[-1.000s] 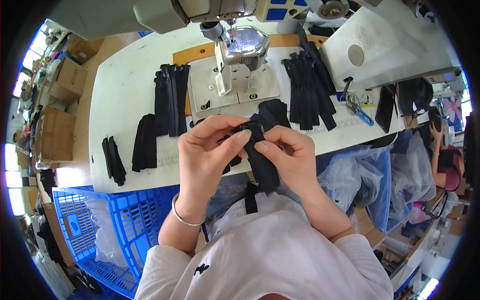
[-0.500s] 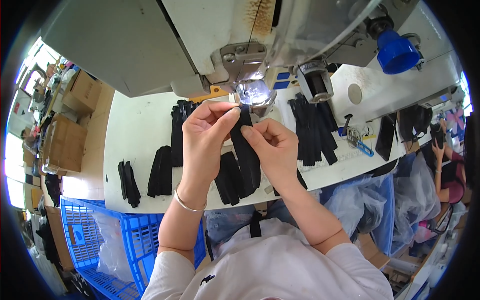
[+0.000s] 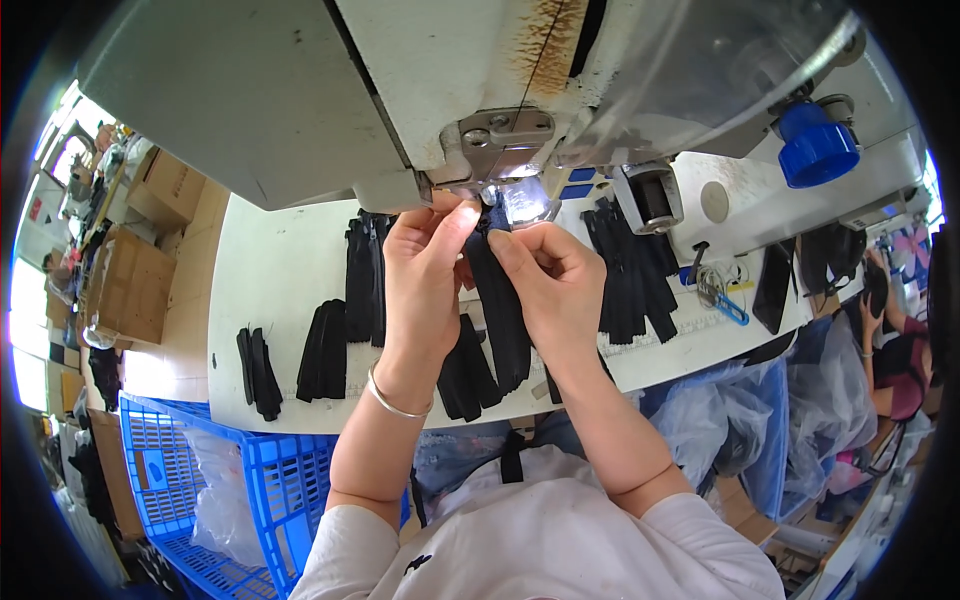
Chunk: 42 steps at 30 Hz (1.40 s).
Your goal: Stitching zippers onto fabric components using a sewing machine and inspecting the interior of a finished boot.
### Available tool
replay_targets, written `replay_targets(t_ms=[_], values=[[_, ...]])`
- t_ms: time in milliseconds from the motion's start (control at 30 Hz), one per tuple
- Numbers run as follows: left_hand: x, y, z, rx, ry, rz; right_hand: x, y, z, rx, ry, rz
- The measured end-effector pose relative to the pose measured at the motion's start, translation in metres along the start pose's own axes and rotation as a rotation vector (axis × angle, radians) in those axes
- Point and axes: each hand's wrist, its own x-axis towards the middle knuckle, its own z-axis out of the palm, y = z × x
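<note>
Between both hands hangs a black zipper [image 3: 499, 315], its upper end close under the lit needle area of the sewing machine [image 3: 505, 140]. My left hand [image 3: 428, 265] pinches the zipper's top edge from the left, thumb and forefinger pressed together. My right hand [image 3: 552, 280] grips it a little lower on the right side, thumb laid over the tape. The zipper's lower end dangles over the table, beside another black zipper bundle [image 3: 463, 375]. The fingertips hide part of the zipper's top.
More black zipper bundles [image 3: 626, 270] lie right of the hands, and others [image 3: 322, 350] lie to the left on the white table [image 3: 235, 290]. Scissors with a blue handle [image 3: 730, 308] and a phone [image 3: 772, 288] sit at the right. A blue crate [image 3: 290, 470] stands below left. Another person's arm [image 3: 868, 335] shows far right.
Both hands have brought the zipper's top end up against the machine's needle area. The view has shifted slightly, and both hands still hold the zipper.
</note>
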Motion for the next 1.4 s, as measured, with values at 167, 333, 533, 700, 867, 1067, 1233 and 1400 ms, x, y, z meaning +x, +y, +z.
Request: replay_targets(t_ms=[167, 333, 533, 700, 867, 1067, 1233, 1400], values=[[-0.001, -0.005, 0.000, -0.033, 0.021, 0.019, 0.000, 0.006, 0.001, -0.009, 0.028, -0.033], [-0.007, -0.004, 0.005, -0.022, 0.042, 0.007, -0.003, 0.007, -0.001, -0.060, 0.025, -0.053], [-0.022, -0.002, 0.012, 0.126, 0.102, 0.078, -0.012, 0.010, -0.008, -0.198, 0.027, -0.112], [-0.044, -0.011, -0.004, 0.369, 0.067, 0.174, -0.053, 0.012, -0.027, -0.165, -0.098, 0.087], [-0.041, -0.001, -0.011, 0.350, 0.015, 0.077, -0.057, 0.013, -0.033, 0.012, -0.173, 0.250], [-0.042, -0.003, -0.013, 0.359, 0.020, 0.072, -0.060, 0.013, -0.034, -0.071, -0.184, 0.199], [-0.043, -0.004, -0.005, 0.296, 0.099, 0.053, -0.060, 0.013, -0.036, -0.148, -0.179, 0.164], [-0.040, -0.002, -0.014, 0.261, -0.008, -0.029, -0.062, 0.009, -0.035, -0.226, -0.189, 0.167]])
